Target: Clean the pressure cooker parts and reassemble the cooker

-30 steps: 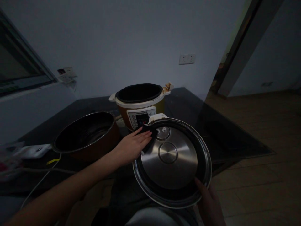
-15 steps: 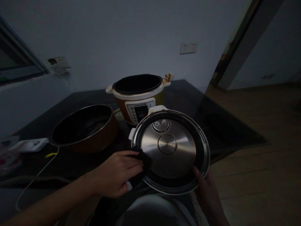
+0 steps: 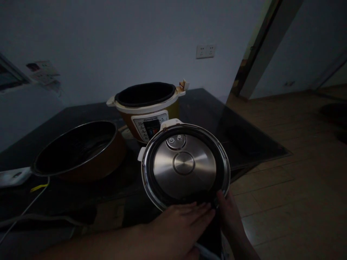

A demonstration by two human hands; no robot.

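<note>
Wiping cooker lid [image 3: 187, 173] underside: left hand [image 3: 181, 225] flat, pressing dark cloth [image 3: 210, 234] on lid's near rim; right hand [image 3: 233, 220] clasping rim alongside. Far rim probably needs lid turned.

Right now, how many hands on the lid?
2. The left hand lies flat, fingers straight, against the near rim of the round stainless-steel cooker lid. The right hand grips that rim's near-right edge. No other hands in view.

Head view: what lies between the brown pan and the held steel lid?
Only a bare strip of dark table shows there in the head view, separating pan from lid. The right hand grips the lid's near rim.
</note>
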